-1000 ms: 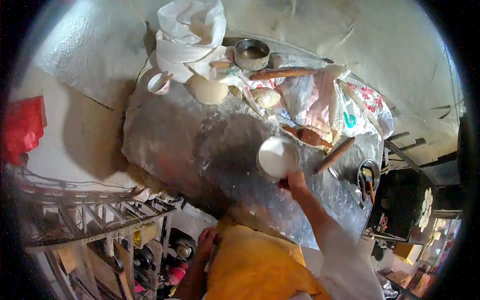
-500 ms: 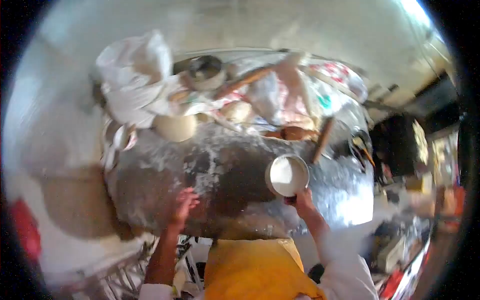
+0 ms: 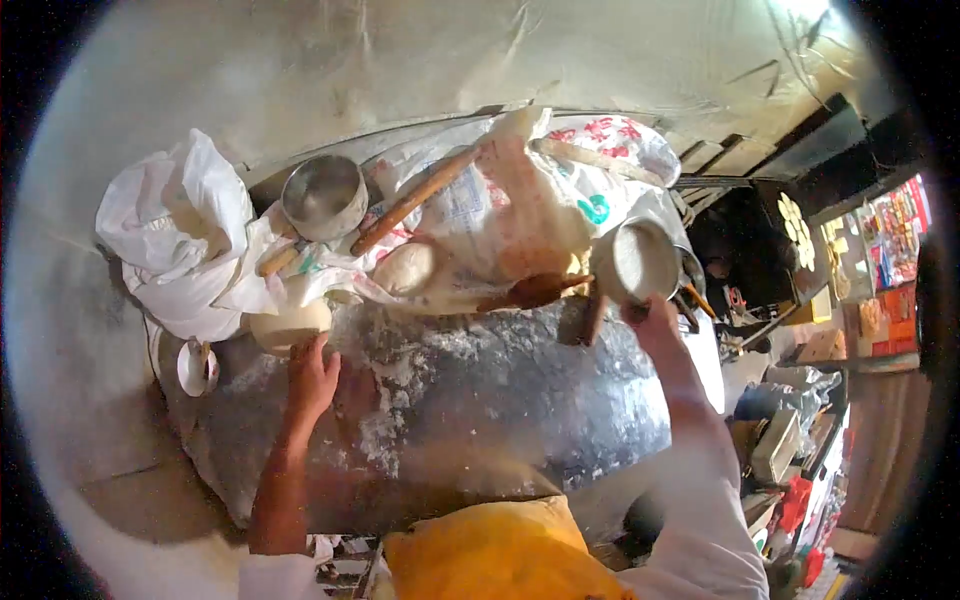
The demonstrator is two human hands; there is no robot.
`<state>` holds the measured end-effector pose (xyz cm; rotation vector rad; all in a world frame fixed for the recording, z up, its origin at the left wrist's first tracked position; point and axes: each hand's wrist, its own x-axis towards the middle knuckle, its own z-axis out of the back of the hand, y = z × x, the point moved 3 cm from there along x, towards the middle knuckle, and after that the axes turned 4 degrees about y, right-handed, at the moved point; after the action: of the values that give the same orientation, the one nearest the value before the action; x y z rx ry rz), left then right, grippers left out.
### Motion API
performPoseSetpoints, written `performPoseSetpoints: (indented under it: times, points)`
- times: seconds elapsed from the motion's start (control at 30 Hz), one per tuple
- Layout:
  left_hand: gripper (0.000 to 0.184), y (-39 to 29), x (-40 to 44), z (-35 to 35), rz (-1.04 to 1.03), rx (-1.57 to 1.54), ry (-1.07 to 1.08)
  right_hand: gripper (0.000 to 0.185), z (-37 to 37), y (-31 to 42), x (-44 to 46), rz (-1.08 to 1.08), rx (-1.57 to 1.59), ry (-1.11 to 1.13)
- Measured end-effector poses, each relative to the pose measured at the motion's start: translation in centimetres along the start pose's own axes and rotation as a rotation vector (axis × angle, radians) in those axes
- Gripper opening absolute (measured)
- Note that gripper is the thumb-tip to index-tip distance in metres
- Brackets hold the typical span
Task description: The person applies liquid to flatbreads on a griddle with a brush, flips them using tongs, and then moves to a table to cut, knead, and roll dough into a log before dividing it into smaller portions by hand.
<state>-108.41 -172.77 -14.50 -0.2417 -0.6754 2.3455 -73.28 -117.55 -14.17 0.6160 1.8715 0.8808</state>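
My right hand [image 3: 654, 326] grips the near side of a round metal pan [image 3: 642, 262] with whitish contents, at the right back of a dark, flour-dusted worktop [image 3: 480, 400]. A wooden rod end [image 3: 592, 320] stands just left of that hand. My left hand [image 3: 314, 374] reaches toward a smooth cream-coloured rounded thing [image 3: 285, 327], dough or a bowl. Its fingers are stretched out, with the tips at or close to that thing; contact cannot be made out. A pale dough lump [image 3: 405, 268] lies farther back, between my hands.
Along the back are a white sack [image 3: 175, 220], a metal pot [image 3: 325, 198], a long rolling pin [image 3: 415, 203], printed sacks [image 3: 540, 205] and a pale rod [image 3: 600, 160]. A small white-rimmed vessel [image 3: 197, 368] sits at the left edge. Cluttered shelves [image 3: 800, 430] stand at right.
My right hand has carried the metal pan away from me and to the right, to the back of the worktop. My left hand has moved forward and left, up to the cream-coloured thing.
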Motion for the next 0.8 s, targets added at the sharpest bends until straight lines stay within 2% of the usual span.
performPoseSetpoints:
  times: [0.07,0.13,0.17,0.2,0.27,0.3,0.4,0.43,0.47,0.53,0.57,0.6,0.67,0.7,0.8]
  points:
    - [0.041,-2.1,1.7,0.3,0.046,0.195,-0.010,0.037,-1.2,1.5,3.9,0.140,0.043,0.058]
    - [0.044,-4.0,3.1,1.3,0.032,0.377,0.063,0.036,-0.7,2.8,8.8,0.165,0.049,-0.092]
    - [0.048,-3.6,3.8,0.9,-0.132,0.309,-0.033,0.036,-0.4,3.4,11.4,0.190,0.057,-0.163]
    - [0.048,-3.4,4.5,0.6,-0.116,0.318,-0.024,0.038,-0.1,4.2,13.1,0.196,0.051,-0.214]
    - [0.053,-3.4,5.8,0.3,-0.077,0.501,-0.136,0.041,-0.2,5.7,14.9,0.161,0.028,-0.262]
    - [0.058,-2.5,6.6,0.4,-0.026,0.423,-0.159,0.043,-0.4,6.4,15.5,0.138,0.023,-0.275]
    - [0.062,-1.1,8.4,0.8,0.006,0.395,-0.063,0.046,1.0,7.0,18.3,0.102,0.074,-0.280]
    - [0.060,-1.0,8.6,0.8,0.032,0.446,-0.109,0.045,0.6,7.6,17.8,0.190,0.031,-0.078]
    - [0.060,-0.3,8.9,1.0,0.033,0.449,-0.098,0.044,1.3,7.9,19.5,0.125,0.013,-0.151]
    - [0.055,0.6,10.3,2.1,-0.048,0.634,-0.255,0.043,3.2,8.2,22.0,0.053,0.000,-0.229]
    - [0.047,0.9,11.1,2.3,0.048,0.560,-0.264,0.043,4.0,8.3,22.5,0.046,-0.070,-0.115]
    - [0.047,1.1,11.9,2.7,0.045,0.559,-0.259,0.044,4.9,8.7,23.2,0.041,-0.140,0.000]
    - [0.039,2.5,13.0,3.6,0.030,0.248,-0.240,0.041,4.3,9.0,22.4,-0.003,-0.237,-0.063]
    - [0.031,3.1,13.6,3.6,0.038,0.307,-0.209,0.040,3.9,9.0,21.8,-0.025,-0.282,-0.113]
    - [0.028,3.0,14.5,3.5,0.091,0.411,-0.199,0.037,2.7,9.0,19.7,-0.055,-0.384,-0.227]
